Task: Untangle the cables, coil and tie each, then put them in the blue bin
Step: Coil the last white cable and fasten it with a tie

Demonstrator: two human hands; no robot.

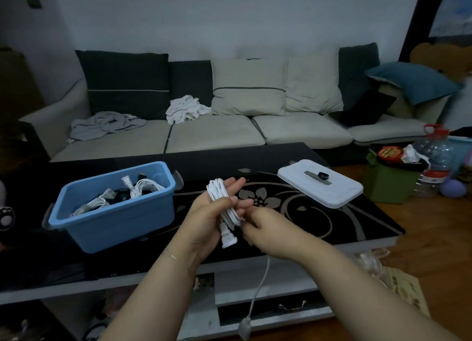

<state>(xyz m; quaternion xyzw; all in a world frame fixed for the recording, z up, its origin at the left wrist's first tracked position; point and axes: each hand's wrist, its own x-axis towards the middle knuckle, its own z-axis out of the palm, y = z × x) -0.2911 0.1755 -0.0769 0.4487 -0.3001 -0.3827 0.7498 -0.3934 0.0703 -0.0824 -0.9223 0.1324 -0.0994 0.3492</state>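
While the left hand (214, 213) grips a coiled white power cable (224, 208) above the glossy black floral desk (319, 218), the right hand (265, 234) pinches its loose strand, whose plug end dangles below. Left of them stands the blue plastic bin (115, 213) holding coiled cables; a white rectangular lid (319, 187) lies to the right.

A white cable (224, 204) is held coiled just right of the blue bin (112, 208), one plug (228, 238) at the coil's lower end and a loose tail hanging down. Inside the bin, other coiled white cables (143, 187) are seen.
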